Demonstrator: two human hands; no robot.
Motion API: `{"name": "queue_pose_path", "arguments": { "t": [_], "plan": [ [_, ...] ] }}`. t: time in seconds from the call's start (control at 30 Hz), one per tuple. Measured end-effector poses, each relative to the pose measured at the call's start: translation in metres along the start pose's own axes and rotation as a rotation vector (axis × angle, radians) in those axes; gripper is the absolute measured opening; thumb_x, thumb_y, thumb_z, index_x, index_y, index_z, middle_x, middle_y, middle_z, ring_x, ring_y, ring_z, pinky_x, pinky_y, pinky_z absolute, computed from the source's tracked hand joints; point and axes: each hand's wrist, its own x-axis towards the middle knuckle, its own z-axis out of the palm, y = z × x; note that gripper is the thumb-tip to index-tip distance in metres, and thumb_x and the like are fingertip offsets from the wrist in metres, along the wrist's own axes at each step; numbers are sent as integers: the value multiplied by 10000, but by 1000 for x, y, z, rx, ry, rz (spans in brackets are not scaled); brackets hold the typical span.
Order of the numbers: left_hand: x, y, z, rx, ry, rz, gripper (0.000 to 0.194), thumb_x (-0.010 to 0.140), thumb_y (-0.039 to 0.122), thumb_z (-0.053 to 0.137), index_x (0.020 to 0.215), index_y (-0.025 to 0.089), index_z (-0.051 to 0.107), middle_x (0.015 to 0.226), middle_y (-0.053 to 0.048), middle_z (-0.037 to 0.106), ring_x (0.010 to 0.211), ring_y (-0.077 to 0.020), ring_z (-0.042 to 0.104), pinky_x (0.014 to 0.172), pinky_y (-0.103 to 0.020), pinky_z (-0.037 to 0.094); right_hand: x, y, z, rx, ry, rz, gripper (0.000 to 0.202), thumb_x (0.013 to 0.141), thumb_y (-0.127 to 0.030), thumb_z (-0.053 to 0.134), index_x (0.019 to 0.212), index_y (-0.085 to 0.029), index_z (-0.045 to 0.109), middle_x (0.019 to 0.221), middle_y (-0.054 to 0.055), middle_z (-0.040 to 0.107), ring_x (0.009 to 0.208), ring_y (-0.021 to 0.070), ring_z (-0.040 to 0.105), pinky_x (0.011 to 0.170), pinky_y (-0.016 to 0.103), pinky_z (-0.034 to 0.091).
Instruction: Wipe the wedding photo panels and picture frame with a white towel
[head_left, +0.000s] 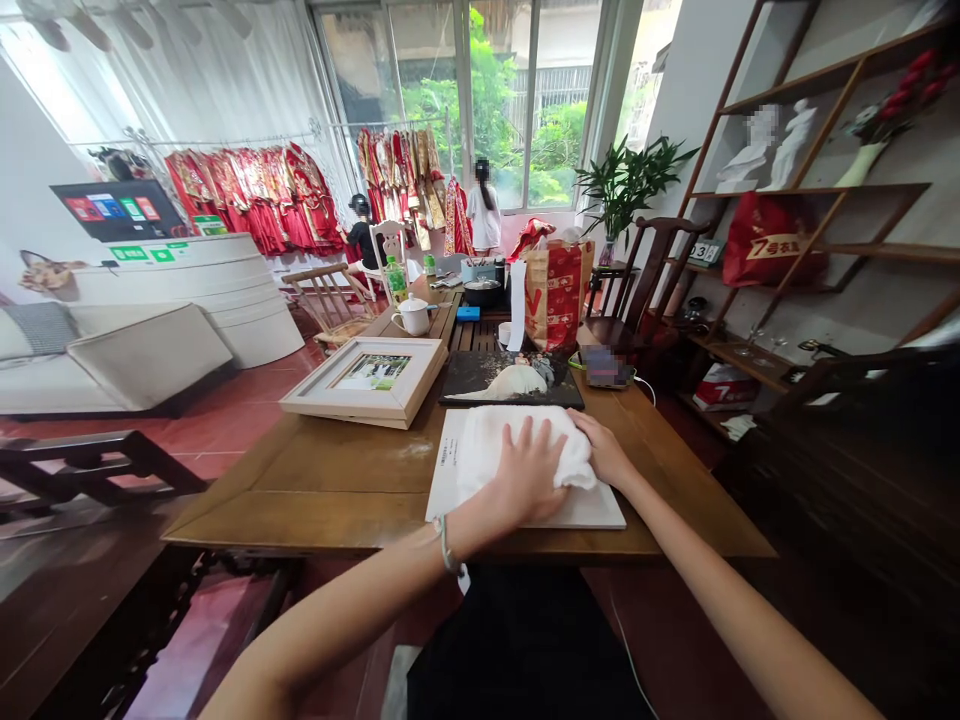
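A folded white towel [480, 435] lies on a white board [447, 480] with small print along its left side, near the table's front edge. My left hand [529, 470] presses flat on the towel, fingers spread. At the towel's right edge, my right hand [604, 450] has its fingers curled against the cloth; the fold hides some fingertips. Just beyond the board is a dark picture panel [514, 378] showing a figure in a white dress. To the left, a pale wooden picture frame [360, 378] rests on another frame.
The wooden table [315, 480] also bears a white lidded cup [413, 315], a green-capped bottle [396, 282], a red paper bag [559, 295] and a phone [606, 366] with a white cable. Two people are near the window. Chairs and shelves stand to the right.
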Motion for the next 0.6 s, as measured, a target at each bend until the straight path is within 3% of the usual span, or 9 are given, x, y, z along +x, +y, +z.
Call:
{"name": "queue_pose_path", "arguments": {
  "t": [0.13,0.23,0.33,0.5,0.6],
  "plan": [
    [-49,29,-11,-67,-19,129,735,797,496,466,1407,154,239,1477,-156,169,1333,-393,90,1022,-612,151,1,3,1,-1,-1,-4,351,774,-186,443,1052,-220,655,1190,73,617,1175,231,508,1025,448,354],
    [-63,27,-16,-107,-42,168,705,813,500,440,1410,186,234,1484,-131,164,1341,-370,92,1032,-600,150,1,1,2,-25,7,19,361,790,-169,418,1058,-213,655,1202,78,607,1189,224,495,1040,448,336],
    [-47,1,-15,-103,-55,63,624,842,491,406,1385,205,296,1475,-114,208,1330,-367,156,1015,-617,177,0,0,3,-26,10,36,366,788,-156,419,1067,-203,651,1204,82,604,1195,222,489,1046,445,330],
    [-6,-65,-7,-60,-68,-23,529,889,444,379,1341,170,371,1472,-120,212,1331,-333,189,1023,-568,215,-1,-1,3,-16,22,57,365,796,-148,418,1079,-212,641,1218,75,597,1201,215,483,1054,452,316],
    [-4,-87,-2,-49,-35,-56,502,904,427,360,1333,167,377,1463,-131,233,1334,-322,188,1027,-573,194,-1,-2,2,-18,21,71,366,792,-139,419,1073,-206,643,1220,79,594,1196,215,489,1059,455,310]
  ]
}}
